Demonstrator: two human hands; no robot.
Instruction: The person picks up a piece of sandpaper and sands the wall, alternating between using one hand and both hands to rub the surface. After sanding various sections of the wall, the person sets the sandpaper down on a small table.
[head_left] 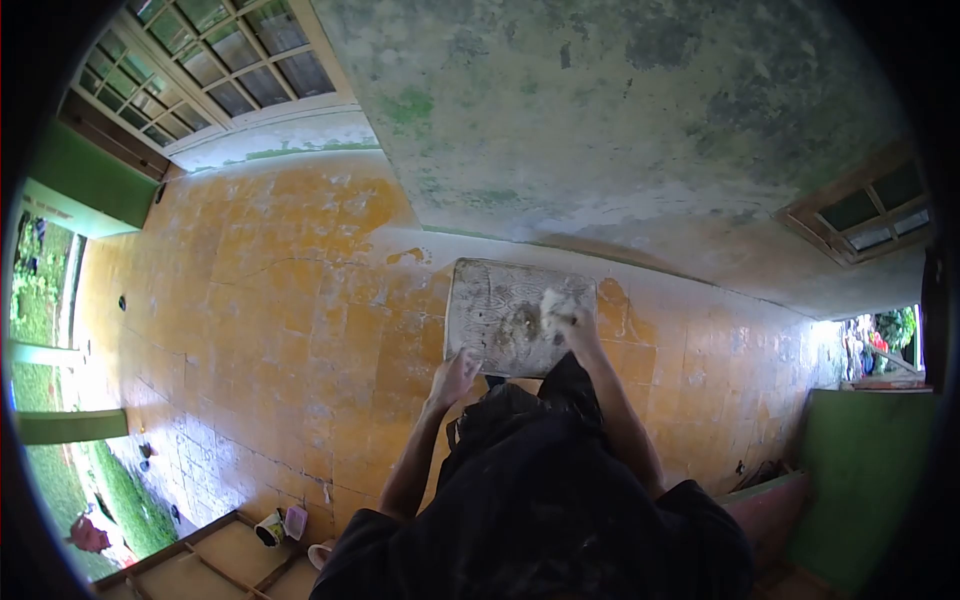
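Note:
A worn grey cushion (487,300) with a faint pattern lies flat on the floor before me. A dark, ragged patch or hole (520,325) shows near its middle, with pale fluff about it. My right hand (577,328) is over the cushion's right side, its fingers closed on a clump of white fluffy stuffing (553,307). At the near left corner of the cushion is my left hand (457,374), its fingers curled closed. Whether it grips the cushion's edge or a small tuft is too small to make out.
Yellow floor tiles (290,290) spread around, scuffed white in places. A stained wall (600,130) rises beyond the cushion. Behind at left are a wooden frame (215,555), a paint-marked bucket (269,530) and a pink container (295,521). A green panel (865,480) stands at right.

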